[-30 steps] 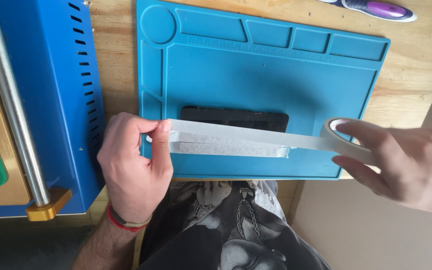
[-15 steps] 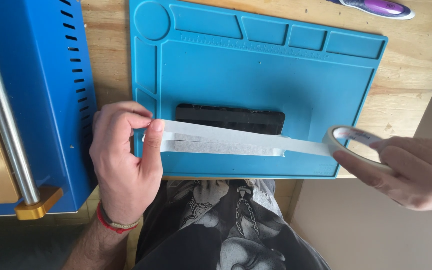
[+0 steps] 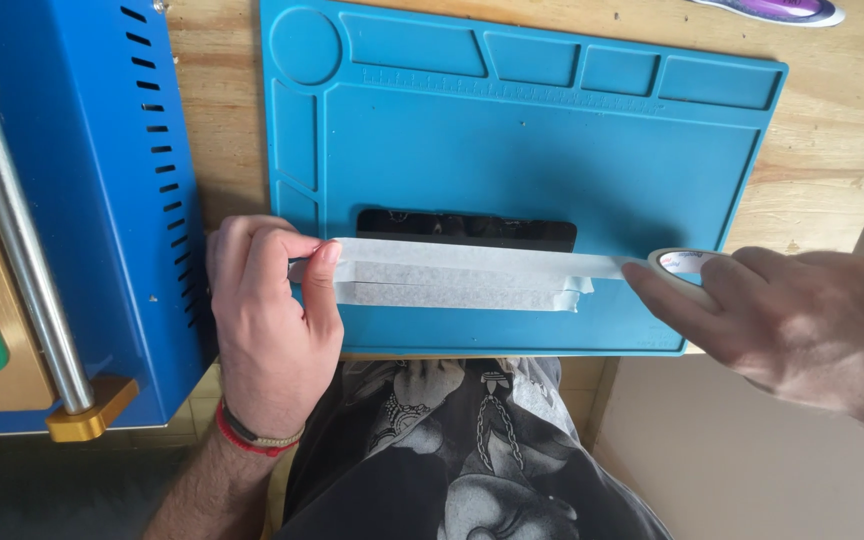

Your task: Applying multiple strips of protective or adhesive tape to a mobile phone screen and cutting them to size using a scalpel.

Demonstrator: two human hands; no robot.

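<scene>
My left hand (image 3: 270, 310) pinches the free end of a pale tape strip (image 3: 472, 262) near the left edge of a blue work mat (image 3: 552, 160). My right hand (image 3: 782, 315) grips the tape roll (image 3: 680, 266) at the mat's right front corner, with the strip stretched between both hands. Under the strip lies a flat black device (image 3: 467, 229), partly covered by earlier tape strips (image 3: 462, 292). Only its far edge shows.
A blue metal machine housing (image 3: 82, 190) with vent slots and a steel bar (image 3: 12, 220) stands at the left, close to my left hand. The mat rests on a wooden table (image 3: 832, 150). A purple object (image 3: 782, 8) lies at the far right edge.
Both hands have carried the stretched tape lower and nearer to the black device. The right hand with the roll has dropped closer to the mat's right edge.
</scene>
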